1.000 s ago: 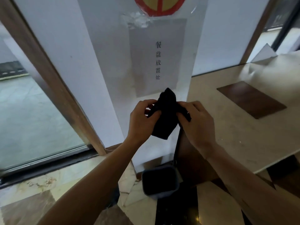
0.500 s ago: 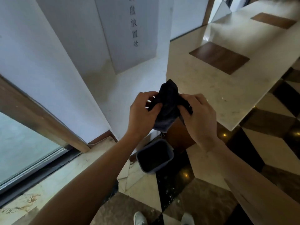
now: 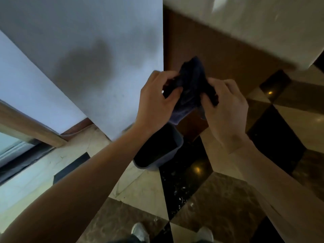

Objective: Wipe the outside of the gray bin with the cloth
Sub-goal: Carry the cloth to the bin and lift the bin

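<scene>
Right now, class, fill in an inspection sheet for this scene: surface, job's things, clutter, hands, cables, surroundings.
Surface: patterned stone floor, glossy, with light specks on the black tile.
Job's things: gray bin stands open on the floor; dark cloth bunched above it, not touching it.
Clutter: nothing seen.
Hands: left hand and right hand both grip the cloth.
Cables: nothing seen.
Surroundings: white wall, brown counter front, window frame, person's shoes.
</scene>
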Available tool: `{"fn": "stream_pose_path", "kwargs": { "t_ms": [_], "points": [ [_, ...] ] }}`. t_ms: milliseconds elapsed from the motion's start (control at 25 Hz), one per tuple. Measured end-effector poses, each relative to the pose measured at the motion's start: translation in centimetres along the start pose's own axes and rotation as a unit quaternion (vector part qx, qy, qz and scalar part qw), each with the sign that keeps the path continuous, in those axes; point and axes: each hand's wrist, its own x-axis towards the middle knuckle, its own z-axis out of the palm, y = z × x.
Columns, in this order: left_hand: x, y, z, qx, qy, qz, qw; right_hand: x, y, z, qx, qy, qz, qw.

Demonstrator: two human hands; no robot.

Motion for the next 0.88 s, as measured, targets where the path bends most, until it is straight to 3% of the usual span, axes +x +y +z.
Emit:
{"fn": "stream_pose_path", "kwargs": {
  "t_ms": [280, 440, 480, 520, 640, 760, 800, 880],
  "points": [
    [-11.1, -18.0, 14.3, 0.015, -0.011, 0.076, 0.997, -15.9, 12.8, 17.5, 0.063, 0.008, 0.094, 0.994],
    [-15.2, -22.7, 17.7, 0.041, -0.045, 0.104, 0.993, -22.0, 15.0, 22.8, 0.159, 0.021, 0.172, 0.972],
    [-16.1, -23.4, 18.5, 0.056, -0.053, 0.128, 0.989, -23.4, 15.2, 24.0, 0.232, 0.022, 0.218, 0.948],
    [-17.3, -24.0, 19.4, 0.069, -0.068, 0.149, 0.984, -24.8, 14.9, 25.0, 0.34, 0.023, 0.277, 0.898],
    [-20.9, -23.6, 21.6, 0.081, -0.129, 0.168, 0.974, -27.0, 14.7, 26.2, 0.608, 0.046, 0.384, 0.693],
    [-23.7, -22.5, 22.9, 0.026, -0.239, 0.12, 0.963, -29.5, 15.6, 26.2, 0.723, 0.098, 0.42, 0.54],
    [-24.2, -22.5, 23.0, 0.003, -0.293, 0.107, 0.95, -30.4, 16.0, 26.4, 0.722, 0.114, 0.433, 0.528],
    [-24.5, -23.2, 22.0, 0.003, -0.341, 0.148, 0.928, -32.0, 17.0, 26.5, 0.683, 0.147, 0.466, 0.544]
  ]
}}
